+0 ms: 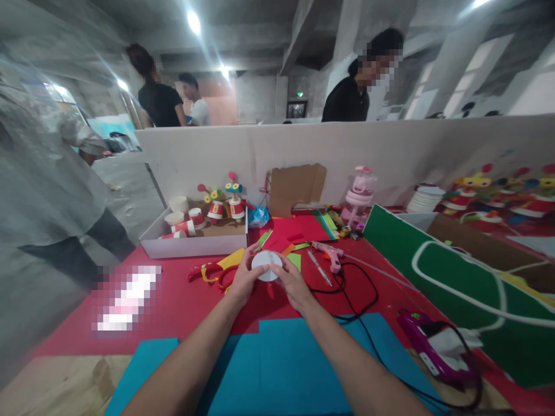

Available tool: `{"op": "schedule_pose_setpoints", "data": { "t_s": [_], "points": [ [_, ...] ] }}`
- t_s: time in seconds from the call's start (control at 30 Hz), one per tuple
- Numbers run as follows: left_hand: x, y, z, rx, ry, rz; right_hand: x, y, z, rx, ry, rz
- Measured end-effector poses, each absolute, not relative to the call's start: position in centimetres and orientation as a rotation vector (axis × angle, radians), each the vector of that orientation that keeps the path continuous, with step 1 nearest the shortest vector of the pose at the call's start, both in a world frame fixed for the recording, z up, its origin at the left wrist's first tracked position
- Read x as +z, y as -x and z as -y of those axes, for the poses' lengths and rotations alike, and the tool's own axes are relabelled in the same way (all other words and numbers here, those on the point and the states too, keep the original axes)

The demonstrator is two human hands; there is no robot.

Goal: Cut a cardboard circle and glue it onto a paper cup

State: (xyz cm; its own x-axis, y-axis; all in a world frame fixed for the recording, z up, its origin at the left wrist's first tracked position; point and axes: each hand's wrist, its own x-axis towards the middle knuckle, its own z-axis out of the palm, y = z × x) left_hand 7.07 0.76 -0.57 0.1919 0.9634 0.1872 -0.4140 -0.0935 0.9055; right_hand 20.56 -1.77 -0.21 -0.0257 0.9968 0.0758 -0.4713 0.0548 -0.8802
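Observation:
Both my hands hold a small white paper cup (pixel 266 265) above the red table cover (pixel 182 300), its round base facing me. My left hand (pixel 245 280) grips its left side with fingers curled around it. My right hand (pixel 292 283) grips its right side, thumb on the rim. Just beyond the cup lie red, yellow and green paper scraps (pixel 277 240). A pink glue gun (pixel 329 254) lies a little to the right of my right hand, its black cord (pixel 359 294) looping across the table.
A white box (pixel 195 242) of finished cup figures stands at the back left. Blue sheets (pixel 277 364) lie near me. A green board (pixel 455 283) and a purple glue gun (pixel 429 344) are at right. People stand behind the white partition (pixel 390 150) and at left.

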Motion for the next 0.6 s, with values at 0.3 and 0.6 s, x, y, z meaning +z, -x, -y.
{"op": "schedule_pose_setpoints", "data": {
  "t_s": [0.3, 0.6],
  "points": [
    [-0.66, -7.05, -0.7, 1.313, -1.113, -0.675, -0.14, -20.57, 1.93, 1.385, 0.776, 0.908],
    [-0.49, -7.01, -0.59, 1.309, -1.117, -0.673, 0.0, -20.57, 2.0, 1.366, 0.797, 0.914]
  ]
}}
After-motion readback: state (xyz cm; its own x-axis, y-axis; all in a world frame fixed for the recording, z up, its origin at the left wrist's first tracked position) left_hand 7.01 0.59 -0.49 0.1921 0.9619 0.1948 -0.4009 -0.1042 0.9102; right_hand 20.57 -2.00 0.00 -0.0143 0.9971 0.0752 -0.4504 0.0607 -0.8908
